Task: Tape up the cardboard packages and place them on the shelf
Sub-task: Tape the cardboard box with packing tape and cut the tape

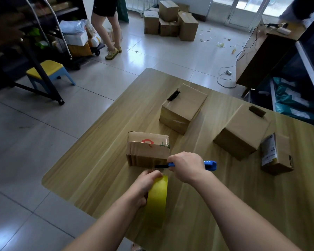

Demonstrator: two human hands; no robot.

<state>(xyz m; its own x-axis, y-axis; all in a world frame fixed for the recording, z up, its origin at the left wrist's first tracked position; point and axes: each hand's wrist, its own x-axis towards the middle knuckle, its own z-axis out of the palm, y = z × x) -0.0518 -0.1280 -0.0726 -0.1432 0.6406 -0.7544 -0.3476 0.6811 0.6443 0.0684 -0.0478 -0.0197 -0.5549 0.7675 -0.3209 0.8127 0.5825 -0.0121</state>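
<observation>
**Q:** Which package is under the hands, and where does it lie?

**A:** The marked box (148, 149), with a red sign on its top, stands on the desk (98, 160) near the left edge, closest to the person. Its top has a glossy sheen.

**Q:** How are the two hands engaged?

**A:** The left hand (144, 185) has its fingers curled round the tape (157, 200), a yellow roll held on edge just in front of the box's near face. The right hand (186, 166) is closed round the knife (211, 164). The blue handle juts out to the right of the fist. The dark front end points left and reaches the lower right corner of that near face. Whether the blade meets a strip of tape cannot be told.

**Q:** Where are the other packages?

**A:** Three more stand on the desk, all apart from the marked box.
- The far box (184, 107) lies behind it, toward the desk's middle, with a dark flap sticking up at its far left edge.
- The right box (241, 131) lies well to the right, with a dark tab at its far edge.
- The labelled box (277, 154) is smaller and sits just beside the right box, nearer the desk's right edge. It has a printed label on its left-facing side.

**Q:** What lies beyond the desk?

**A:** The floor (152, 51) is tiled.
- At upper left is a dark shelf (11, 42), with a stool (47, 69) with a yellow seat in front of it.
- A cart (80, 44) loaded with parcels is next to the shelf, and a person (105, 24) stands beside the cart.
- A stack (170, 20) of cardboard boxes rests by the far wall.
</observation>
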